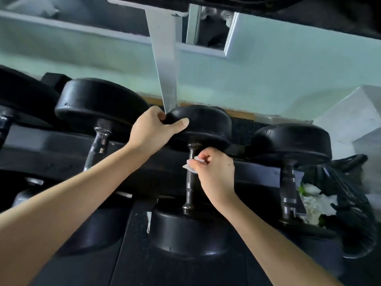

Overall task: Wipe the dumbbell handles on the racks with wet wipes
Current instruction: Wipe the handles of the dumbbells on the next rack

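Note:
A black dumbbell lies on the black rack [61, 153] in the middle of the view, its far head [208, 124] toward the wall and its near head [185, 232] toward me. My left hand [152, 131] grips the left edge of the far head, thumb on top. My right hand [214, 172] pinches a white wet wipe [192, 165] against the upper part of the knurled metal handle [189, 182]. The lower part of the handle shows bare.
More dumbbells lie on the rack to the left [99, 141] and right [288, 176]. A black rubbish bag [354, 203] holding white used wipes stands at the far right. A white rack upright [165, 58] rises behind, before a pale green wall.

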